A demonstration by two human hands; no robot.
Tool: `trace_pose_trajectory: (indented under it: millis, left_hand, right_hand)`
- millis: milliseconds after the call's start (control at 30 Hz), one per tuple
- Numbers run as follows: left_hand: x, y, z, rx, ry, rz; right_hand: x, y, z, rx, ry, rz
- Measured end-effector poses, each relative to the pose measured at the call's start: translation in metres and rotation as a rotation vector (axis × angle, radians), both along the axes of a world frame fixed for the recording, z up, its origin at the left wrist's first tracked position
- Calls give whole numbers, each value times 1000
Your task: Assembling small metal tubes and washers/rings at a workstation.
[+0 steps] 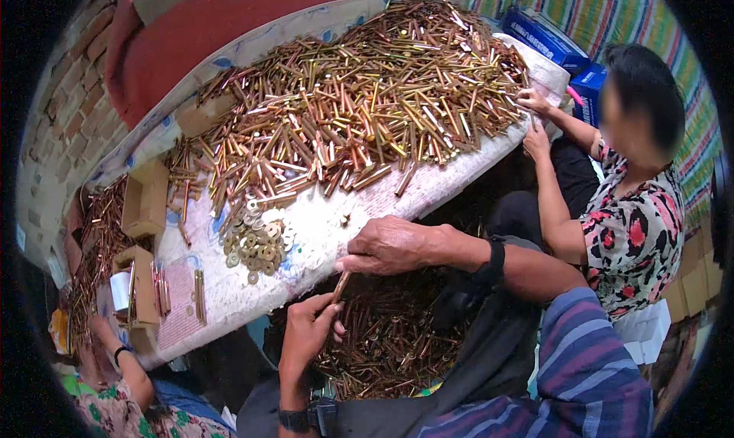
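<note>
Left hand (pixel 307 332) pinches low end of shiny metal rod (pixel 341 287); right hand (pixel 397 245) pinches top end. Flat rings (pixel 258 243) heaped on table (pixel 245 299).

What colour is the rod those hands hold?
The rod is coppery brown; the head view shows it best.

Your rod (pixel 341 287): smooth, glossy metal. Your washers (pixel 258 247): duller metal. Box (pixel 147 201): matt cardboard. Your sleeve (pixel 585 346): matt cloth.

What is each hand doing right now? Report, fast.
Left hand: closed, holding a copper-coloured metal rod.
Right hand: closed on the same rod's upper end.
</note>
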State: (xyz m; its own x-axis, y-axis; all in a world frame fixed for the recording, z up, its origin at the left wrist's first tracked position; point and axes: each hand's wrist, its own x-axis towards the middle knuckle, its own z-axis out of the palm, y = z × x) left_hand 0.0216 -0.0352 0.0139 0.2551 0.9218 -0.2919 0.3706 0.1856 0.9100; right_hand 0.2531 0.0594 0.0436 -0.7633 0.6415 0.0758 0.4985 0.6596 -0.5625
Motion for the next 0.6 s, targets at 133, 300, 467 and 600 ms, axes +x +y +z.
trace_pose_trajectory:
  millis: [133,300,467,600]
  left_hand:
    - [-2,4,-2,-10,-29,25]
    - [3,7,-1,-15,-56,-7]
    - [0,12,-2,-79,-57,31]
    - [-1,13,-5,-76,-40,27]
  right_hand:
    - [2,-1,6,5,39,2]
    - [3,2,7,-111,17,4]
    - [5,7,9,-92,26,-34]
    - [1,11,7,-103,-14,-2]
